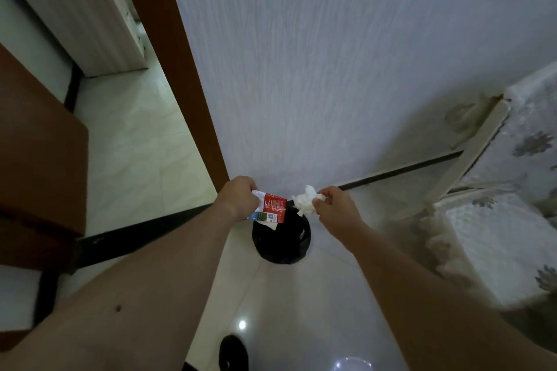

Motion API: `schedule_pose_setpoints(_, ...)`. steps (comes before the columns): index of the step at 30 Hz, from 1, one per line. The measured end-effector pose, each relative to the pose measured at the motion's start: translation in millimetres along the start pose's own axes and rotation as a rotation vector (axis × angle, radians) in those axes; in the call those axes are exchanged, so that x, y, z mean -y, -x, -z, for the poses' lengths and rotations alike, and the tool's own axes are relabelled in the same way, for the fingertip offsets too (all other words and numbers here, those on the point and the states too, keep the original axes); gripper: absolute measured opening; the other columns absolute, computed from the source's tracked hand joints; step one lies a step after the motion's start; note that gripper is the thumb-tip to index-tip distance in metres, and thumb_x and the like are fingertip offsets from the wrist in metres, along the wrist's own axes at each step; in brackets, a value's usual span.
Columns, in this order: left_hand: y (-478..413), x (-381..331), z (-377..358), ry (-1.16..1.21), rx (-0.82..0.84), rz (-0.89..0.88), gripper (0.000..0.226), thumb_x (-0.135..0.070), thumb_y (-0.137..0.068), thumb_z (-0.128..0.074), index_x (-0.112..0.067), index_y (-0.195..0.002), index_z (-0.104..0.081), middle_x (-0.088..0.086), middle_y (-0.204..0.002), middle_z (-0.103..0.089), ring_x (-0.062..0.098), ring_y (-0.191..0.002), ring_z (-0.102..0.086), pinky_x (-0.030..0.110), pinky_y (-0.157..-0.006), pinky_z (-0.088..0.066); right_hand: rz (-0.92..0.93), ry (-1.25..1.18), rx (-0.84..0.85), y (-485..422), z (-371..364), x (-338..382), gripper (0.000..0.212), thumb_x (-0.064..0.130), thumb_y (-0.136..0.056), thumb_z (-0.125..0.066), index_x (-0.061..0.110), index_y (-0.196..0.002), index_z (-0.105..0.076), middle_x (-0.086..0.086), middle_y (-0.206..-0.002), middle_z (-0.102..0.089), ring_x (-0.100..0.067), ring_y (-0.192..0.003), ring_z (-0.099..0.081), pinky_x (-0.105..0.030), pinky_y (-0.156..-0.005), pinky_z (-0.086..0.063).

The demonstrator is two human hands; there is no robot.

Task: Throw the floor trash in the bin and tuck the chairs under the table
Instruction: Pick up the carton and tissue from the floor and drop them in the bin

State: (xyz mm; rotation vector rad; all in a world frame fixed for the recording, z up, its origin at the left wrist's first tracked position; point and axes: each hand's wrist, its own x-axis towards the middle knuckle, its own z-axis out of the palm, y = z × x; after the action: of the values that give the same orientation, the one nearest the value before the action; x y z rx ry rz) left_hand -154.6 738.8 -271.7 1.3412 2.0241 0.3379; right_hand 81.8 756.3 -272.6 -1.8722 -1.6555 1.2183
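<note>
Dimly lit overall, with a cool grey-blue cast across the wall [331, 54]. Brighter through the doorway at left, where the pale floor tiles [135, 144] looked washed and greenish. Marked by two small specular glints on the glossy floor near the bottom edge, one a sharp white dot [242, 324], the other a fainter ring. Shadowed deeply inside the black-lined bin [281, 242], with no detail visible there. Bent strongly by wide-angle distortion: door frame [168, 69] and baseboard bowed, forearms stretched huge toward the lower corners. Softened and smeared at the right edge, over the floral cloth [518, 205]. Sharpest near the centre, though slightly soft and noisy throughout.
</note>
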Motion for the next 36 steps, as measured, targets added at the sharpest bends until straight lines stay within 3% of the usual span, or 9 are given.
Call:
schedule_pose_setpoints(6, -83, 51, -32, -0.026, 0.043, 0.016, 0.006, -0.021, -0.095, -0.065, -0.016, -0.098, -0.063, 0.009, -0.105, -0.068, 0.02, -0.091, -0.063, 0.029, -0.069, -0.053, -0.022, 0.011, -0.015, -75, -55, -26, 0.018, 0.026, -0.097, -0.056, 0.014, -0.107, -0.064, -0.005, -0.095, -0.069, -0.024, -0.087, -0.068, -0.043, -0.079, -0.057)
schedule_pose_setpoints(11, -128, 94, -77, -0.017, 0.074, 0.071, 0.004, -0.019, -0.096, -0.064, -0.015, -0.097, -0.063, 0.009, -0.102, -0.067, 0.02, -0.091, -0.065, 0.031, -0.072, -0.057, -0.045, -0.003, 0.0, -120, -98, -69, 0.016, 0.025, -0.098, -0.055, 0.014, -0.106, -0.063, -0.003, -0.094, -0.067, -0.022, -0.088, -0.066, -0.043, -0.08, -0.056)
schedule_pose_setpoints(18, -188, 133, -172, -0.008, 0.071, 0.073, 0.005, -0.018, -0.093, -0.062, -0.016, -0.096, -0.065, 0.007, -0.1, -0.069, 0.022, -0.093, -0.067, 0.039, -0.08, -0.062, -0.079, 0.068, 0.04, -186, -153, -159, 0.019, 0.029, -0.1, -0.051, 0.017, -0.109, -0.062, 0.0, -0.094, -0.065, -0.017, -0.086, -0.063, -0.038, -0.077, -0.054)
schedule_pose_setpoints(27, -239, 172, -303, -0.035, 0.099, 0.071, 0.005, -0.018, -0.091, -0.06, -0.016, -0.091, -0.064, 0.01, -0.099, -0.069, 0.022, -0.087, -0.061, 0.031, -0.073, -0.052, -0.083, 0.066, 0.035, -241, -200, -259, 0.017, 0.028, -0.101, -0.051, 0.018, -0.111, -0.059, -0.001, -0.097, -0.063, -0.014, -0.084, -0.06, -0.026, -0.063, -0.043)
schedule_pose_setpoints(36, -270, 199, -368, -0.068, 0.151, 0.091, 0.01, -0.024, -0.092, -0.062, -0.015, -0.096, -0.066, 0.006, -0.098, -0.068, 0.022, -0.091, -0.063, 0.036, -0.079, -0.057, -0.044, 0.067, 0.063, -269, -233, -308, 0.019, 0.029, -0.103, -0.05, 0.016, -0.114, -0.06, 0.0, -0.095, -0.061, -0.01, -0.082, -0.057, -0.024, -0.063, -0.042)
